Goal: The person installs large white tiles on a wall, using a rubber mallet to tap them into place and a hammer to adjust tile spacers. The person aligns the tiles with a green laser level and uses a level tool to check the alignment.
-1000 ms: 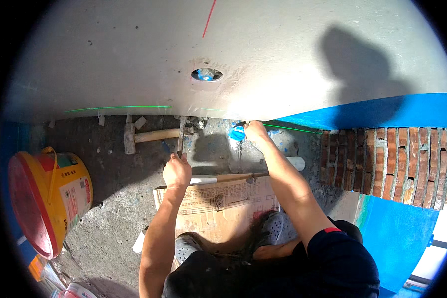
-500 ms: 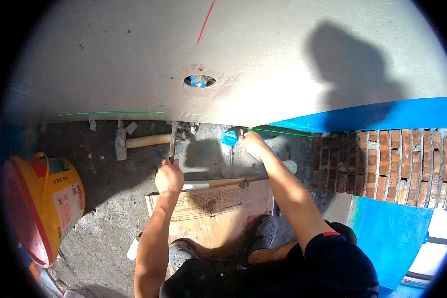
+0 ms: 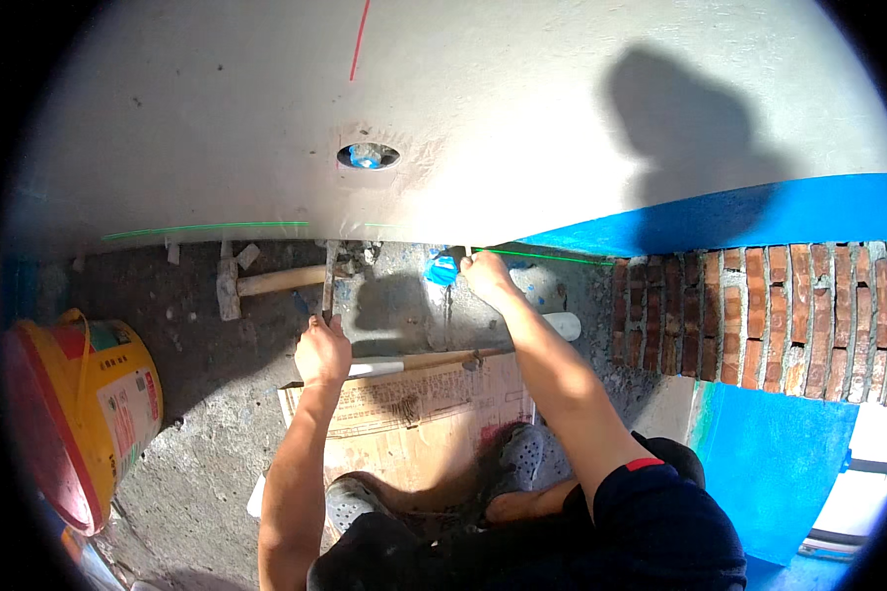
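Note:
My left hand [image 3: 322, 350] is closed round the lower end of a narrow, flat, chisel-like tool [image 3: 329, 281], whose far end reaches the foot of the pale wall [image 3: 217, 128]. To its left a hammer [image 3: 284, 281] with a wooden handle lies on the floor. My right hand [image 3: 487, 279] is closed, pinching a small pale piece [image 3: 468, 252] at the wall's base. Just left of those fingers is a round blue-wrapped pipe end [image 3: 442, 270]. What the piece is cannot be made out.
A yellow bucket [image 3: 128, 394] lies tipped at the left. Flattened cardboard [image 3: 434, 404] lies under my feet, with a white-and-wood handle [image 3: 375, 368] along its far edge. A brick stack [image 3: 759, 320] stands right. The wall has a round hole [image 3: 368, 156] and a green line [image 3: 207, 229].
The whole view has shifted slightly, so things sit a little further left. My right fingers and the small piece are slightly nearer the wall. The left hand keeps its hold on the tool.

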A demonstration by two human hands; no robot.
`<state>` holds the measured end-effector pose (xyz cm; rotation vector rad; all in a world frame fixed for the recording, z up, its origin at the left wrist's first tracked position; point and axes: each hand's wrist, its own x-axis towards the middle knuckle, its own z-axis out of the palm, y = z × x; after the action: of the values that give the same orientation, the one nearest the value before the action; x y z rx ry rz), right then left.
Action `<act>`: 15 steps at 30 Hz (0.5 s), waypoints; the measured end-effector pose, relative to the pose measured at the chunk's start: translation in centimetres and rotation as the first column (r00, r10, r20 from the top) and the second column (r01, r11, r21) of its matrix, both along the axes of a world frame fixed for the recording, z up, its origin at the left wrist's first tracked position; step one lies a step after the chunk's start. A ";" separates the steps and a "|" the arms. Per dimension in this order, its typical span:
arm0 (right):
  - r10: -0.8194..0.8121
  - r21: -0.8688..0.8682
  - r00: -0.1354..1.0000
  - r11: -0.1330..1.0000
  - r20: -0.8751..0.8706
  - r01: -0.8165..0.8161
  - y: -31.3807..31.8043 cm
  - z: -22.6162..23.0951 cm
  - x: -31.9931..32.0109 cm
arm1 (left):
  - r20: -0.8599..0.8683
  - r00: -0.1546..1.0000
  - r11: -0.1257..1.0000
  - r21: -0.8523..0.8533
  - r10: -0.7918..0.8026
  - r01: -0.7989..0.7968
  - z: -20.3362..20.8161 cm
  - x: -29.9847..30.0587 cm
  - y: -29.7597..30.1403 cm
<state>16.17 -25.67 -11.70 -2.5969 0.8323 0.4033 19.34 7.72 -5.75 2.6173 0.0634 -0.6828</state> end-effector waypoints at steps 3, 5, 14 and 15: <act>-0.040 0.040 0.999 0.998 0.018 0.039 0.0 0.0 0.2 | 0.010 1.000 1.000 0.001 -0.004 0.004 -0.1 -0.2 0.1; -0.072 0.137 0.997 0.988 -0.008 0.073 -0.3 0.0 0.3 | 0.010 1.000 1.000 -0.002 -0.012 0.012 -0.1 -0.2 0.2; -0.115 0.126 0.992 0.985 -0.060 0.122 -0.2 0.6 0.5 | -0.019 1.000 1.000 -0.012 -0.025 0.024 0.7 0.0 0.0; -0.132 0.177 0.987 0.973 -0.089 0.147 0.3 1.3 0.9 | -0.011 1.000 1.000 -0.001 -0.022 0.022 0.4 0.0 0.2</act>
<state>17.06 -25.40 -10.40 -2.3505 0.9502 0.5158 19.33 7.92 -5.32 2.6169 0.0379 -0.7053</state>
